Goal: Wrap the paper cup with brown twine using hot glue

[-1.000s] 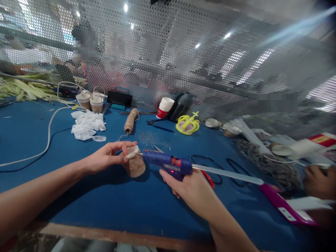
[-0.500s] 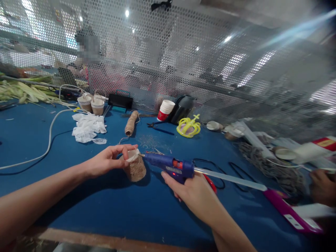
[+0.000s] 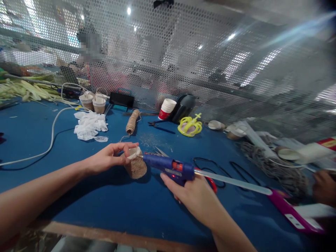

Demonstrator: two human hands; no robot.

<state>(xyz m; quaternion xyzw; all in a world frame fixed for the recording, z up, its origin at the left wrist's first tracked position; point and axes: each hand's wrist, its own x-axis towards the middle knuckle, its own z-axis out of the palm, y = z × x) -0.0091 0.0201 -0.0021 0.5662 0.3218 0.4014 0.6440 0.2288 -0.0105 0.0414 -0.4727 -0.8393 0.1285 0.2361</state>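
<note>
My left hand grips a paper cup wrapped in brown twine at its white rim, fingers closed over the edge. The cup is tilted above the blue table. A blue hot glue gun is in my right hand, its small red light lit. Its nozzle points left and meets the cup near the rim; whether it touches I cannot tell. A long clear glue stick sticks out of the gun's back. From a twine roll behind, a strand runs towards my left hand.
Behind lie white crumpled cloth, pliers, stacked paper cups and a yellow crown. Scissors lie partly under the glue gun. A purple power strip is at right, near another person's hand. A perforated metal screen stands behind.
The view has shifted slightly. The glue gun's nozzle sits a little lower against the cup's rim. Both hands keep their hold.
</note>
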